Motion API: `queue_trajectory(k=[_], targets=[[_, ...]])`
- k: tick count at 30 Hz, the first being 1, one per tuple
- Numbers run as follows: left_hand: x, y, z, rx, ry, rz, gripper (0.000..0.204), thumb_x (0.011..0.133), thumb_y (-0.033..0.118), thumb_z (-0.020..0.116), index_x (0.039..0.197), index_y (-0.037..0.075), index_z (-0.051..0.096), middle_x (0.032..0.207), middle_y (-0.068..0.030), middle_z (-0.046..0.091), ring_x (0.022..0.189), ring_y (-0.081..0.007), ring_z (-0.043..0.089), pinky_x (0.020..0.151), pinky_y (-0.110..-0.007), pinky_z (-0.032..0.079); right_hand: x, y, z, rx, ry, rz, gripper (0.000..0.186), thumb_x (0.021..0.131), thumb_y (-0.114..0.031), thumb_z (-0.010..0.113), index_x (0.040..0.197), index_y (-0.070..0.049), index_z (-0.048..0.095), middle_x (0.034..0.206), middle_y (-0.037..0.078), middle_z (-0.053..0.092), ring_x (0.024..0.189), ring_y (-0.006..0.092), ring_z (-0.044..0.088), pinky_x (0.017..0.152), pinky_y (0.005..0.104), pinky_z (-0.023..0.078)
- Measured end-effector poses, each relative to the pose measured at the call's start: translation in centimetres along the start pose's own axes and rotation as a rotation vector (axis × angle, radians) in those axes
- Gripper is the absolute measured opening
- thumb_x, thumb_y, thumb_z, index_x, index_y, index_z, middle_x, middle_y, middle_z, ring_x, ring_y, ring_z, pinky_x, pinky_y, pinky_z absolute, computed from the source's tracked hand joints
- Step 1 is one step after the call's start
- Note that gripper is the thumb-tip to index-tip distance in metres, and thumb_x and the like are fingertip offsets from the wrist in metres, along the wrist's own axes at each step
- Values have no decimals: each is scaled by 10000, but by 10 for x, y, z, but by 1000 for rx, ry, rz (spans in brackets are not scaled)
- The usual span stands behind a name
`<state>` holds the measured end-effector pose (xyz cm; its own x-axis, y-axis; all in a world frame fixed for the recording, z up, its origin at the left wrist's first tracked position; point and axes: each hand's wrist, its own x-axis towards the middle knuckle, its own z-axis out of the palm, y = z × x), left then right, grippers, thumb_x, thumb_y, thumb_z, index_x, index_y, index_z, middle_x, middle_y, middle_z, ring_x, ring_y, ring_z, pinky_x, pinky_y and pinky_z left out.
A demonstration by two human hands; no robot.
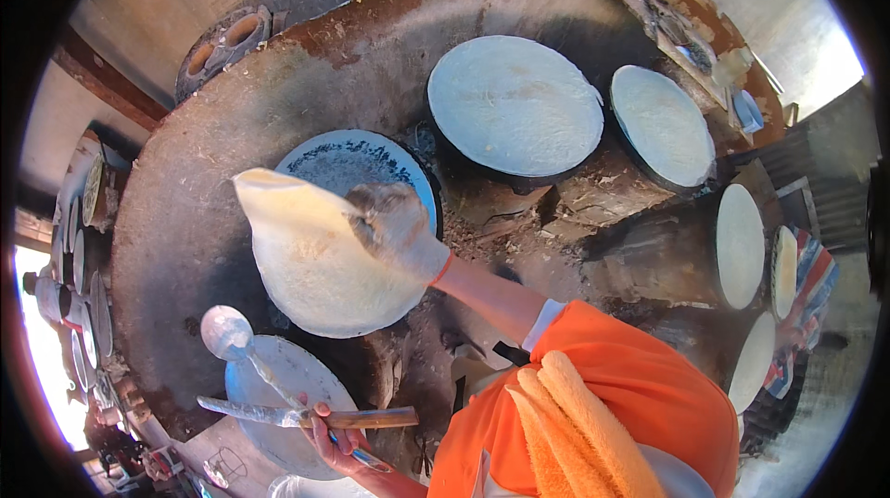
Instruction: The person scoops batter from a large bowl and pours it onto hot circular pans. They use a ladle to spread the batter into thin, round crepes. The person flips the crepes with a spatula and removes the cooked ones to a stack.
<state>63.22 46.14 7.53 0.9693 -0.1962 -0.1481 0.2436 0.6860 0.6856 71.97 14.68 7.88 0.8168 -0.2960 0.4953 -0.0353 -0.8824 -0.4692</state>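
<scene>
The right hand (397, 227), wearing a batter-smeared glove, is pinching the edge of a thin pale flatbread (320, 257) and peeling it up over the dark round griddle (357, 159). The left hand (336, 431) is gripping a wooden-handled spatula (278, 415) and a ladle (230, 333), low beside the flatbread.

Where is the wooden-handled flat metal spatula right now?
In the head view, lower left: the wooden-handled flat metal spatula lies across the left hand, beside a metal ladle.
</scene>
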Motion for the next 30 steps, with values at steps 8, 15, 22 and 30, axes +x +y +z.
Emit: queue_trajectory(k=[8, 15, 22, 30], targets=[[-23, 33, 63, -49, 81, 147, 450, 916, 23, 315, 1336, -29, 162, 921, -142, 463, 346, -52, 372, 338, -208, 432, -10, -38, -53, 347, 75, -148, 256, 708, -166, 599, 955, -106, 572, 941, 51, 556, 822, 231, 532, 723, 371, 409], [20, 11, 107, 631, 171, 27, 404, 909, 83, 371, 1294, -16, 299, 922, -101, 509, 414, -62, 388, 367, -185, 393, -39, 46, -94, 118, 262, 51, 276, 764, -215, 543, 1019, -115, 578, 1065, 55, 558, 959, 198, 525, 812, 331, 424], [45, -99, 155, 757, -476, -359, 401, 883, 125, 453, 1256, -3, 379, 938, -104, 541, 522, -96, 466, 432, -199, 424, -204, 78, -249, -345, 649, 483, 230, 778, -240, 562, 917, -67, 622, 1002, 101, 580, 901, 268, 580, 781, 350, 484], [-35, -185, 188, 694, -1103, -726, 400, 853, 173, 546, 1211, 12, 470, 956, -108, 577, 646, -136, 556, 506, -216, 460, -551, 12, -419, 466, 2026, 523, 229, 892, -185, 424, 966, -6, 546, 882, 101, 573, 883, 221, 567, 850, 333, 460]])
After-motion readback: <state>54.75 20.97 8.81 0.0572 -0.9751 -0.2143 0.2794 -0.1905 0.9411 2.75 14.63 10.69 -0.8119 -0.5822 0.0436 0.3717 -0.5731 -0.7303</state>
